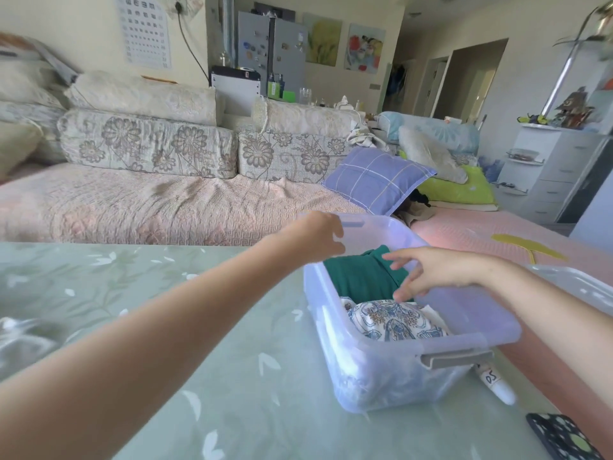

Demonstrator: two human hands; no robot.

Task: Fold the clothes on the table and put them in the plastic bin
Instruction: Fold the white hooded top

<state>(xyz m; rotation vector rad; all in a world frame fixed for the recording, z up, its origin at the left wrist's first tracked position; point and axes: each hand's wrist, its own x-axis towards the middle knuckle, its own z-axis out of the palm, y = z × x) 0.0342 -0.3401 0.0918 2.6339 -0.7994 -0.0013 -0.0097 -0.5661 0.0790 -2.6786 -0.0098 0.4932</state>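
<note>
A translucent plastic bin (464,330) stands on the pale green table (166,293), right of centre. Inside it lie a folded dark green garment (358,277) at the far end and a folded white cloth with a blue paisley print (394,322) nearer me. My left hand (318,235) reaches over the bin's far left rim with curled fingers; whether it grips the rim is unclear. My right hand (434,270) hovers over the bin's middle, fingers spread and relaxed, just above the green garment, holding nothing.
A white marker-like tube (496,383) lies by the bin's near right corner. A dark patterned phone case (564,439) sits at the table's near right edge. The bin's clear lid (577,283) lies to the right. A sofa with cushions runs behind the table.
</note>
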